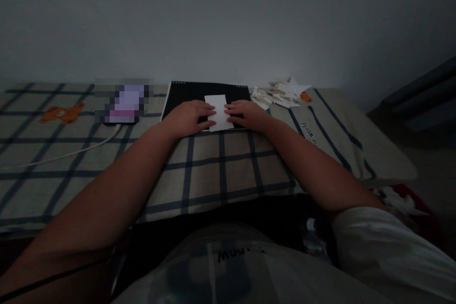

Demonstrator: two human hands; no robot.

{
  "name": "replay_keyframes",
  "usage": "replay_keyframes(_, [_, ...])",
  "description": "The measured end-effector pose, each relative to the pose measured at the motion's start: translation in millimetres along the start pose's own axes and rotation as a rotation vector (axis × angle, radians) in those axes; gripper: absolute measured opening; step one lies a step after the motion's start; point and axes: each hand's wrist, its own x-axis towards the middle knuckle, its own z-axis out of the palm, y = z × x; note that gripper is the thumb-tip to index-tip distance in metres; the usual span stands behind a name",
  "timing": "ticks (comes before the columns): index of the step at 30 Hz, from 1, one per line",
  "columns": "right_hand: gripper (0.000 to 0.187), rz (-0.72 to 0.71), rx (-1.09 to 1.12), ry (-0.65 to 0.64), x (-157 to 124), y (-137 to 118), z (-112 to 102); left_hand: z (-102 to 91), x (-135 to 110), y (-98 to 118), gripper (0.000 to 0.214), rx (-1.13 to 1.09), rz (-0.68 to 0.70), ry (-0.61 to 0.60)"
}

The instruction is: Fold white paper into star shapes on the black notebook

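Note:
A small white sheet of paper (pixel 220 113) lies on a flat black board (pixel 188 92), which has rows of small white holes along its far edge. From the left, my left hand (pixel 190 116) rests on the board with its fingers stretched over the paper's left edge. My right hand (pixel 247 113) lies opposite, its fingers spread and their tips on the paper's right edge. Neither hand is closed around anything. Just beyond my right hand is a heap of torn or folded white paper pieces (pixel 281 94).
A checked cloth (pixel 206 166) covers the table. At the left lies a phone (pixel 126 104), partly pixelated, with a white cable (pixel 85 148) running off to the left. The wall (pixel 213 19) stands directly behind the table. A clear bottle (pixel 313 235) is below the table's front edge.

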Motion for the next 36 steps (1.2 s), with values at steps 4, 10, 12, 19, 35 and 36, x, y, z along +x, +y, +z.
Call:
replay_keyframes(4, [0.037,0.004,0.002,-0.011,0.8,2.3,1.4,-5.3,-1.2,6.5,0.075,0.036,-0.130,-0.113])
replay_keyframes(10, [0.040,0.007,-0.001,-0.028,2.0,2.8,0.3,-10.7,-1.2,18.1,0.081,0.158,-0.255,-0.194])
replay_keyframes(12, [0.040,0.008,0.002,-0.034,2.3,2.5,-0.4,-10.1,-1.2,16.1,0.084,0.165,-0.279,-0.195])
replay_keyframes(19, [0.039,-0.008,0.046,-0.028,1.0,2.5,-2.6,-8.1,-3.1,7.2,0.070,0.147,-0.175,-0.055])
replay_keyframes(35, [0.039,-0.012,0.031,-0.034,1.5,6.1,-1.1,-11.0,-0.1,25.8,0.072,0.118,-0.179,-0.156])
replay_keyframes(36, [0.039,-0.011,0.032,-0.034,1.7,6.1,-1.1,-11.1,0.3,26.1,0.074,0.125,-0.193,-0.164])
